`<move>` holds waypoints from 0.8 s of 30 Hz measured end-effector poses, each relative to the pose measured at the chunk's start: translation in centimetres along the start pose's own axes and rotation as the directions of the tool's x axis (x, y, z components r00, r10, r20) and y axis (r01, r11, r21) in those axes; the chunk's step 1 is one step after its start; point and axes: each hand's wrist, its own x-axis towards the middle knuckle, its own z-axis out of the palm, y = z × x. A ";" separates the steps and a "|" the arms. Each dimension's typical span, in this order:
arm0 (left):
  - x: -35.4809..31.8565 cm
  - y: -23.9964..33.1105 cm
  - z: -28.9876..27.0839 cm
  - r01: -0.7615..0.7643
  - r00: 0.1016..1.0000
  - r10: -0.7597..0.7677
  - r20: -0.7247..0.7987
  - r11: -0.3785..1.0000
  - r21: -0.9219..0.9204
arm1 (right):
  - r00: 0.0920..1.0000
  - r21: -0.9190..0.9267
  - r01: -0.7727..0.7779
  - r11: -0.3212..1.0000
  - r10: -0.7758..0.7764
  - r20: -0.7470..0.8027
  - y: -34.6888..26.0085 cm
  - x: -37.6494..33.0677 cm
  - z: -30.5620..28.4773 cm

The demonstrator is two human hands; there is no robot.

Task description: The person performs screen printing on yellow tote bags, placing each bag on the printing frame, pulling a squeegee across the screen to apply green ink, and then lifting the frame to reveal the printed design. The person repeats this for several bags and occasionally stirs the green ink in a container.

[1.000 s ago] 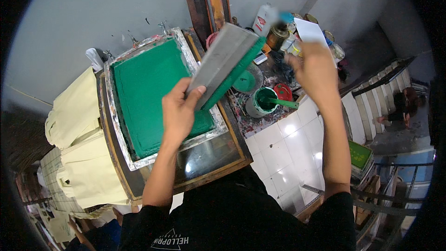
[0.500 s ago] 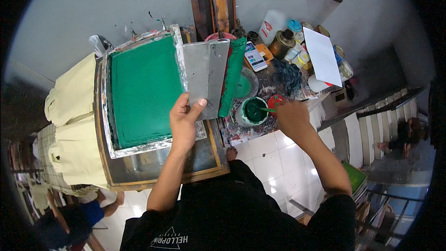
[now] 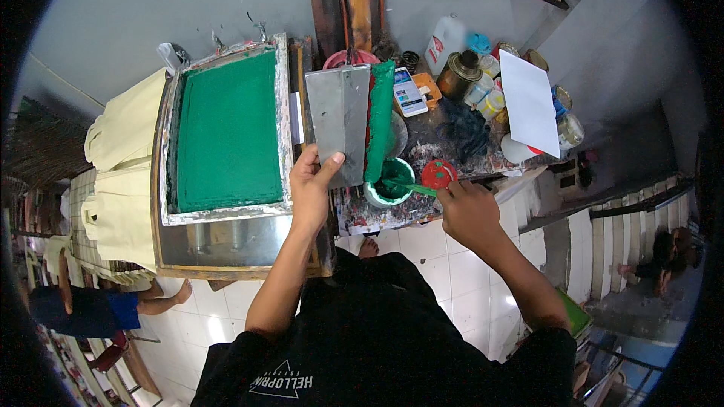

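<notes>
In my left hand (image 3: 311,188) is a screen-printing squeegee (image 3: 335,117) with a wide grey metal holder. Thick green ink (image 3: 382,117) coats its red blade along the right side. The lower end of the blade hangs at the rim of a white tub (image 3: 371,197) of green ink. My right hand (image 3: 469,215) grips a green-smeared stick (image 3: 419,190), whose far end reaches into the tub. To the left lies a printing screen (image 3: 284,143), its mesh covered with green ink (image 3: 226,132). A red lid (image 3: 439,172) with green spots sits beside the tub.
Behind the tub are a phone (image 3: 409,94), a dark cloth (image 3: 464,128), a brown can (image 3: 458,71), several jars and a white sheet (image 3: 529,102). Pale fabric pieces (image 3: 128,124) lie far left. Other people are at the lower left (image 3: 83,309) and far right (image 3: 667,252).
The squeegee has moved right, away from the screen, and its inked blade now meets the tub's rim in view. My right hand has come slightly lower and nearer. The whole view has shifted.
</notes>
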 end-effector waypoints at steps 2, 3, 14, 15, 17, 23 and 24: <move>0.0 -0.2 0.3 -0.013 1.000 0.013 -0.011 1.000 0.013 | 1.000 -0.002 0.014 1.000 -0.014 0.028 0.4 0.3 -0.2; -0.1 -0.3 0.4 -0.013 1.000 0.014 -0.016 1.000 0.019 | 0.998 0.000 0.012 1.000 -0.012 0.060 0.5 0.2 0.0; -0.2 -0.6 0.9 -0.016 0.996 0.017 -0.084 1.000 0.019 | 0.997 0.008 0.078 0.997 -0.078 0.014 1.6 0.1 -0.5; -0.2 -0.6 0.9 -0.018 0.996 0.020 -0.091 1.000 0.014 | 0.997 -0.006 0.077 0.997 -0.077 0.022 1.7 0.4 -0.5; -0.3 -0.7 0.5 -0.020 0.995 0.021 -0.093 1.000 0.017 | 0.996 -0.013 0.085 0.996 -0.084 0.019 1.7 0.4 -0.5; 0.1 -0.6 0.4 -0.014 0.997 0.016 -0.078 1.000 0.028 | 1.000 0.139 -0.012 0.990 0.009 0.019 2.8 0.0 -1.0; 0.1 -0.4 0.4 -0.004 0.997 0.008 -0.079 0.999 0.045 | 0.998 0.204 -0.055 0.977 0.051 0.027 3.3 -0.2 -1.4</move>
